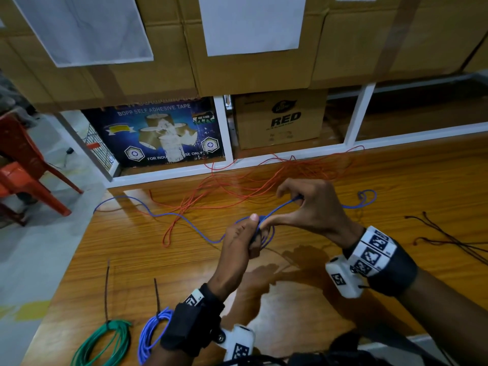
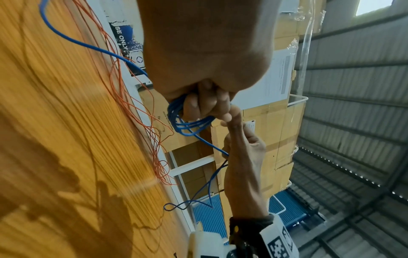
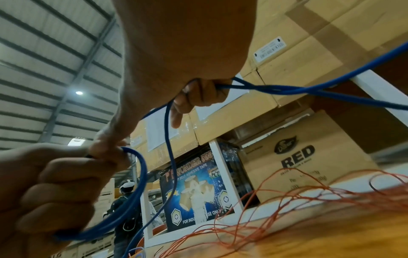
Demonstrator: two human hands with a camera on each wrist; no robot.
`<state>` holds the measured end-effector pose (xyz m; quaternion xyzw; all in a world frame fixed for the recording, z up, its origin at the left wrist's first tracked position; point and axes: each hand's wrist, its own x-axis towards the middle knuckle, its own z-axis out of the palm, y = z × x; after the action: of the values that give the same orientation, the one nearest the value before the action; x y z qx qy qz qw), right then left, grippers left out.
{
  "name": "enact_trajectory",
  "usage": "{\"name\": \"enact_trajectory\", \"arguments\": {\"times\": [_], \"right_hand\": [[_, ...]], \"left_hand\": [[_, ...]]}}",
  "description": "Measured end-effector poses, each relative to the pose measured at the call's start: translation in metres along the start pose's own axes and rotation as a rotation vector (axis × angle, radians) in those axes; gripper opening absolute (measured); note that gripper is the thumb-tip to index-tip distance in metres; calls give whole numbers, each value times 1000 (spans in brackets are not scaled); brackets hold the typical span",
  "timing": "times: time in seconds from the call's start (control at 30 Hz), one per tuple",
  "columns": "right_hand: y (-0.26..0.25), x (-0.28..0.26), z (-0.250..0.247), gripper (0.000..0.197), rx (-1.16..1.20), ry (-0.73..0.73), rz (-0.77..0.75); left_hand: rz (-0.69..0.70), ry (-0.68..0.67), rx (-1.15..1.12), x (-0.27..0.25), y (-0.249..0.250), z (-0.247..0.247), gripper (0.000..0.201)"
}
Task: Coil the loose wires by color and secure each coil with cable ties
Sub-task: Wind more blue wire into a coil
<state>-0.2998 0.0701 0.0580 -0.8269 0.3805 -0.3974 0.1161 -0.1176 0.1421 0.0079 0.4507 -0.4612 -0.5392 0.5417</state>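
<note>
My left hand (image 1: 244,235) grips a small coil of blue wire (image 2: 184,121) in its curled fingers (image 2: 198,106), above the wooden table (image 1: 396,180). My right hand (image 1: 303,207) pinches the same blue wire (image 3: 287,89) just up and right of the coil, and its thumb reaches down to the left hand. The loose blue wire (image 1: 169,215) trails left to the table edge and right to a small loop (image 1: 367,198). A tangle of orange wire (image 1: 250,180) lies behind the hands. A green coil (image 1: 105,342) and a blue coil (image 1: 151,336), each tied, lie at the front left.
Dark cable ties (image 1: 454,239) lie at the right of the table. Cardboard boxes (image 1: 280,117) fill a white shelf frame (image 1: 224,133) behind the table. A red plastic chair (image 1: 23,165) stands on the floor at the left.
</note>
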Motion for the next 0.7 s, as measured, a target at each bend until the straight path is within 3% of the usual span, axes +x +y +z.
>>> {"name": "enact_trajectory", "arguments": {"times": [0.13,0.27,0.33,0.5,0.7], "right_hand": [[23,-1,13,56,171,-128,102],[27,-6,21,29,520,-518,242],[28,-9,19,27,668,-621,297],[26,-15,23,10,865,-577,371],[30,-14,31,13,945,-485,411]], "left_hand": [[-171,-66,-176,-2,-1,-1,38],[-273,-45,-466,1,4,-1,36],[-340,-24,-622,3,8,-1,37],[-397,-60,-803,3,15,5,39],[-332,-92,-797,8,17,10,41]]}}
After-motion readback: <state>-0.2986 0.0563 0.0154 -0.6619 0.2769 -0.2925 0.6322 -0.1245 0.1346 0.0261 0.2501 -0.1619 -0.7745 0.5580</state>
